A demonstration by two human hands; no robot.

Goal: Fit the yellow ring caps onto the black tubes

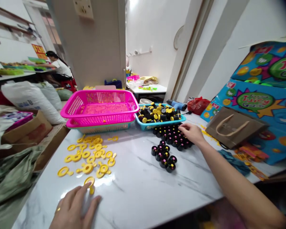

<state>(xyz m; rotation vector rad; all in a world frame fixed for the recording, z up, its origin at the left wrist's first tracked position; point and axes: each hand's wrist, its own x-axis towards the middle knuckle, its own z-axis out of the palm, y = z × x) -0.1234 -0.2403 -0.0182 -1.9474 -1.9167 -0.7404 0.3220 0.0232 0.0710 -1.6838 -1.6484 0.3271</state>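
Near the table's front edge, my left hand has its fingers apart, with the index fingertip on a yellow ring-shaped piece with a short handle. More such yellow pieces lie loosely beyond it. On the right, my right hand reaches to the back of a block of round black pieces with pink and yellow dots; its fingers are pressed together, and what they hold, if anything, is too small to tell. A smaller group of black pieces stands closer to me.
Stacked pink baskets stand at the back left, beside a blue basket of black and yellow parts. On the right are a brown paper bag and blue printed boxes. A person sits at a far table.
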